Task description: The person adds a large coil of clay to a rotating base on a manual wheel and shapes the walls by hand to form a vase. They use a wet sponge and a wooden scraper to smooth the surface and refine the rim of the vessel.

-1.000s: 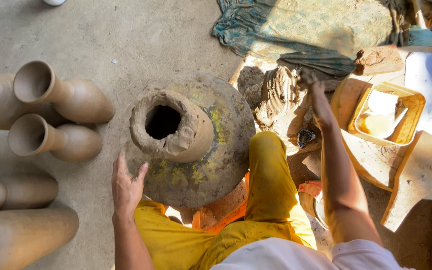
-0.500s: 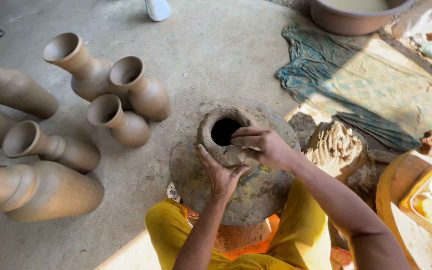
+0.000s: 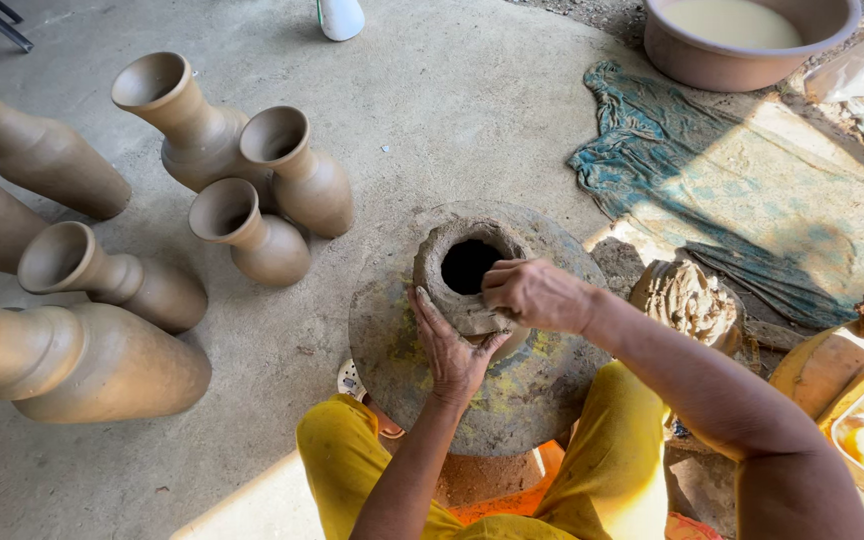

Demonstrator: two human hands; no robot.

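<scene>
Hands had both closed in on the clay pot (image 3: 467,275): left hand (image 3: 452,350) cupping its near wall open-palmed, right hand (image 3: 532,293) now pinching its rim.

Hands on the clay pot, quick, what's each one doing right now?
Left hand: open, palm flat against the outside of the wet clay pot.
Right hand: fingers curled over the pot's rim, pressing; holds nothing separate.
</scene>
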